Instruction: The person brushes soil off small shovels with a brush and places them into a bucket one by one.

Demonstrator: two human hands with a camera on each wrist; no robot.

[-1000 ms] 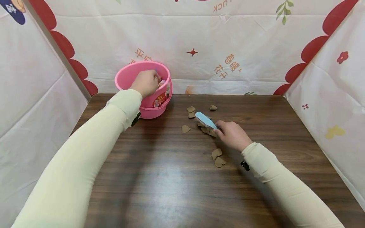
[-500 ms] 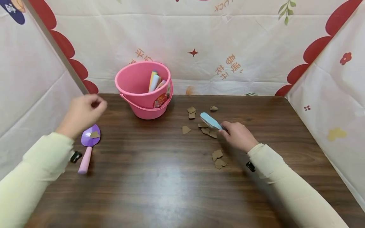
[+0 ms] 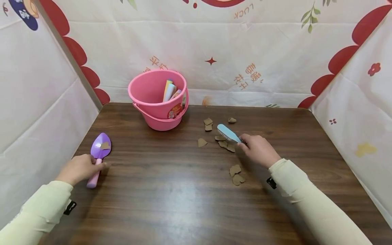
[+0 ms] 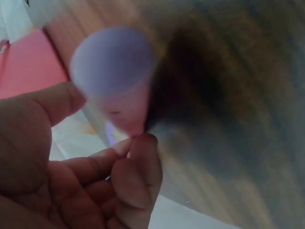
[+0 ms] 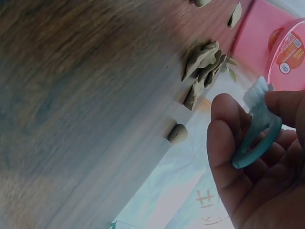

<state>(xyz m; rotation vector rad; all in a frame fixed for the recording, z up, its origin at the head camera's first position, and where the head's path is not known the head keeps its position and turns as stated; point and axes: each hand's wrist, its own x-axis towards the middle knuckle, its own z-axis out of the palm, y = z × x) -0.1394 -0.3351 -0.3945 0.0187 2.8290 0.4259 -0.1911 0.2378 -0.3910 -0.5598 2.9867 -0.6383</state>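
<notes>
In the head view, my left hand [image 3: 79,168] is around the pink handle of a toy shovel [image 3: 100,144] with a purple blade, at the table's left. A brown scrap lies on the blade. The left wrist view shows the handle [image 4: 112,64] between thumb and curled fingers. My right hand [image 3: 259,149] grips a small light-blue brush [image 3: 227,132] by its handle, bristles down, over a cluster of brown scraps [image 3: 226,145]. The brush handle [image 5: 259,136] shows between thumb and fingers in the right wrist view.
A pink bucket [image 3: 156,115] holding several tube-like items [image 3: 169,92] stands at the back left. More brown scraps [image 3: 208,124] lie around the brush, two nearer the front [image 3: 237,174]. Printed cloth walls [image 3: 196,41] enclose the table [image 3: 171,170].
My left hand has come out of the bucket, moved left and down, and closed round the shovel handle. The brush in my right hand has shifted slightly right.
</notes>
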